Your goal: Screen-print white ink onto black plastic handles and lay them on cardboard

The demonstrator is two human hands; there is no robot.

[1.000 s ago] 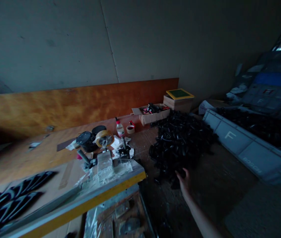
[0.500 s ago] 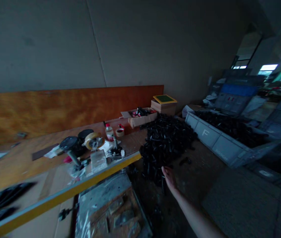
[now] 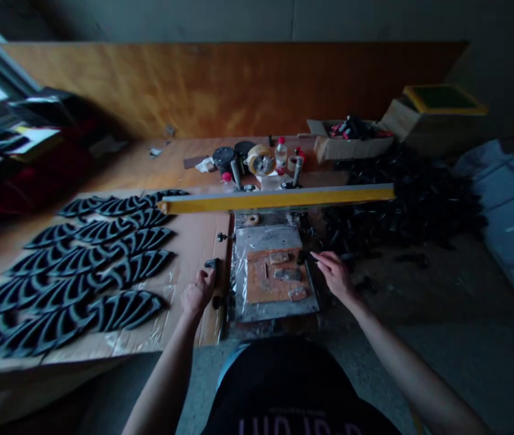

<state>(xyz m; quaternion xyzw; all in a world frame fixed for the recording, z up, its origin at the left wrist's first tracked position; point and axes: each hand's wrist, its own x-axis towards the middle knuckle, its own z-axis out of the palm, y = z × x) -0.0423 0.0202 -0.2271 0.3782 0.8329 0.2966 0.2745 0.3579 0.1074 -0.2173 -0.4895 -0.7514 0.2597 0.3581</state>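
My left hand (image 3: 199, 292) is closed around a small black plastic part (image 3: 212, 263) that pokes out above its fingers, over the cardboard's right edge. At the right side of the work fixture (image 3: 266, 238), my right hand (image 3: 333, 272) has its fingers drawn together. A dark plastic piece (image 3: 302, 258) shows at their tips and appears pinched there, though blur softens it. Between the hands, the fixture carries a brown board (image 3: 257, 290) with several metal-looking blocks (image 3: 288, 274). A yellow-fronted bar (image 3: 279, 199) spans above the fixture's far end.
Rows of black fan-shaped parts (image 3: 125, 310) lie on cardboard (image 3: 188, 235) at left. A heap of black parts (image 3: 438, 199) and a grey crate (image 3: 506, 223) are at right. Behind the bar stand a bottle (image 3: 281, 157), a tape roll (image 3: 259, 161) and an open carton (image 3: 352, 148).
The view has swung left and down from the heap to the fixture. My right hand has come from the heap to the fixture's right side. My left hand is now visible, holding a part.
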